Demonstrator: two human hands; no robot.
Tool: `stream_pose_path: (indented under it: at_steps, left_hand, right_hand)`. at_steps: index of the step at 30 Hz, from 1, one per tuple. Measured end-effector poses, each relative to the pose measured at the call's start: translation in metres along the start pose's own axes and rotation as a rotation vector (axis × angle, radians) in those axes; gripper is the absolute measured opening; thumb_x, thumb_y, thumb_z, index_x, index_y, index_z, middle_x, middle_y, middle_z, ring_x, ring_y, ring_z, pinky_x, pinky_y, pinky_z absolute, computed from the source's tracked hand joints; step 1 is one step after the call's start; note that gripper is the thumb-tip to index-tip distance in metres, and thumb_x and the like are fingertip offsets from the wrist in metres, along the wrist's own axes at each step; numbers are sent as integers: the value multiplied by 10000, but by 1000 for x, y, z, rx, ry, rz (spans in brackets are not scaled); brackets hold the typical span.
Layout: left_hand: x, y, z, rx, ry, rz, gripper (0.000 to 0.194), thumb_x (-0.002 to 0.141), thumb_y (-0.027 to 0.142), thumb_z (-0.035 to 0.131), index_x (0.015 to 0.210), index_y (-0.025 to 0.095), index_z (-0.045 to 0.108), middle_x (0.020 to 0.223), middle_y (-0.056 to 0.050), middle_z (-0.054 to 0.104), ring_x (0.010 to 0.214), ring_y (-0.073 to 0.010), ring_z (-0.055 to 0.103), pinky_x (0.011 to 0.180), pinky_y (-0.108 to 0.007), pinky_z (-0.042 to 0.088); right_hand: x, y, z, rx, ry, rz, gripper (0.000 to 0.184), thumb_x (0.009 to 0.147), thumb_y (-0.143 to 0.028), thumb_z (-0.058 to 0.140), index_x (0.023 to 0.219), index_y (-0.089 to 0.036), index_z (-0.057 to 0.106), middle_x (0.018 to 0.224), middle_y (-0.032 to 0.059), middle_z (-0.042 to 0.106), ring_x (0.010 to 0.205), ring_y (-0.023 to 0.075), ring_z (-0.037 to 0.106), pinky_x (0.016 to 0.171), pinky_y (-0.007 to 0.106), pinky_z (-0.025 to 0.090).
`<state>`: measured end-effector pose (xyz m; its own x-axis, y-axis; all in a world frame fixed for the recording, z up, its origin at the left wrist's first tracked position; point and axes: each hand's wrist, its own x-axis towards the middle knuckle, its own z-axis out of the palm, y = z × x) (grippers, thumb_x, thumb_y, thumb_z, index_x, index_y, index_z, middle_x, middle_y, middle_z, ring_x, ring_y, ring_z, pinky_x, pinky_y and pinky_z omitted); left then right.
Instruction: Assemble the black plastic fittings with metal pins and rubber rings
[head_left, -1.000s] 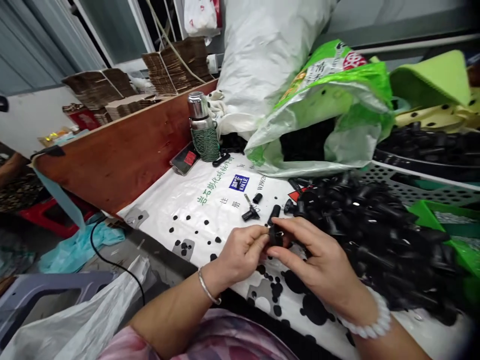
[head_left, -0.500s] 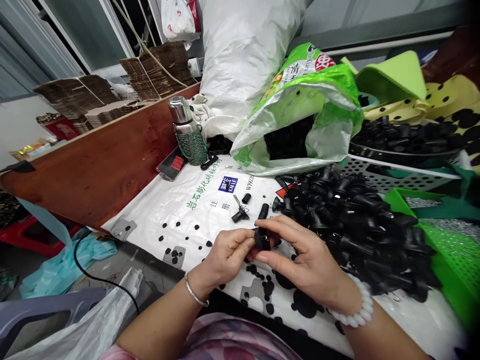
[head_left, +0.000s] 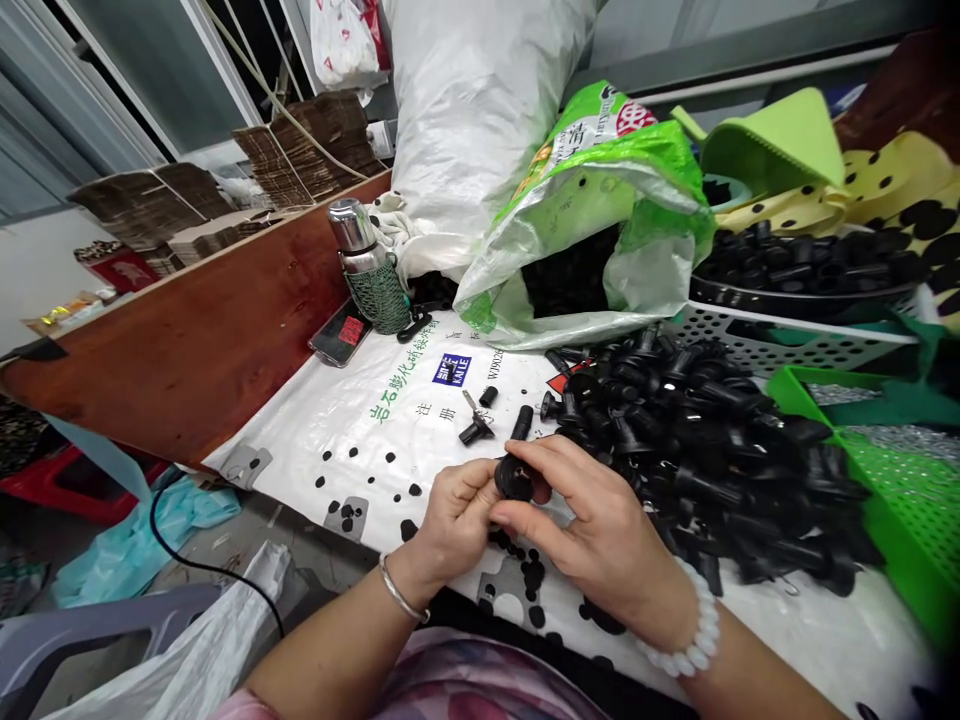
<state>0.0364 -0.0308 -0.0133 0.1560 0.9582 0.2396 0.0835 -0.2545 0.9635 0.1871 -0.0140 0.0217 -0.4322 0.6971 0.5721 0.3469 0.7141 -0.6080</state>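
**Both hands pinch one small black part over the desk**

The left hand [head_left: 457,515] and the right hand [head_left: 592,530] meet just below the picture's centre, fingertips pressed together around a small black part [head_left: 514,478]. Both hands pinch it: the left from 9 o'clock, the right from 3 o'clock with a finger over its top. It is held a little above the desk [head_left: 360,420], which is covered by a white printed sheet dotted with black.

The part looks like moulded plastic: light, stiff, smooth enough to slip, unlikely to break. A fingertip grip on its round body seems the best hold; how it is shaped underneath is hidden by the fingers.

At 3 o'clock from the hands lies a big pile [head_left: 712,440] of similar black parts. At 12 o'clock, near, sit a few loose pieces [head_left: 480,425]. Farther at 12 o'clock gapes a green bag [head_left: 615,190]; at 11 o'clock stand a flask [head_left: 367,265] and a phone [head_left: 339,333]. A green tray [head_left: 892,480] lies at far 3 o'clock.
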Motion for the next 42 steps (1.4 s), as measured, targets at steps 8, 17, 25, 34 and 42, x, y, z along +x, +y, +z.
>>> stream_pose_path:
  at_steps: [8,17,25,34,42]
  left_hand:
    - [5,4,7,23,20,20,389,827,461,457,774,115,627,577,-17,557,505,-110,479,500,-216,413]
    - [3,3,-1,-11,-35,21,297,845,374,486,767,123,625,658,-29,587,605,-125,517,585,-220,435]
    - [2,-1,1,-56,-26,13,290,845,377,485,783,126,616,624,-12,549,551,-105,477,532,-207,413]
    - [-1,2,1,82,17,91,248,853,311,463,845,126,627,719,-39,627,633,-136,545,604,-233,451]
    - [-2,10,-1,238,44,150,238,854,265,436,773,138,621,654,-15,614,565,-115,529,558,-211,429]
  right_hand:
    - [-1,0,-7,-41,93,29,227,777,-288,609,943,-134,587,759,52,568,699,170,546,622,299,462]
    - [-1,-3,-4,-110,120,-66,317,760,-372,630,937,-113,585,727,69,583,671,187,547,601,327,469]
    - [-3,-6,-2,-131,135,-97,307,760,-337,631,935,-89,583,759,95,586,708,206,553,622,351,477]
    - [-2,-3,-3,49,119,39,268,739,-278,650,959,-151,566,760,28,541,673,143,526,584,266,461]
    - [-3,-4,1,88,64,47,296,776,-311,627,1010,-145,558,758,36,554,661,143,533,579,266,479]
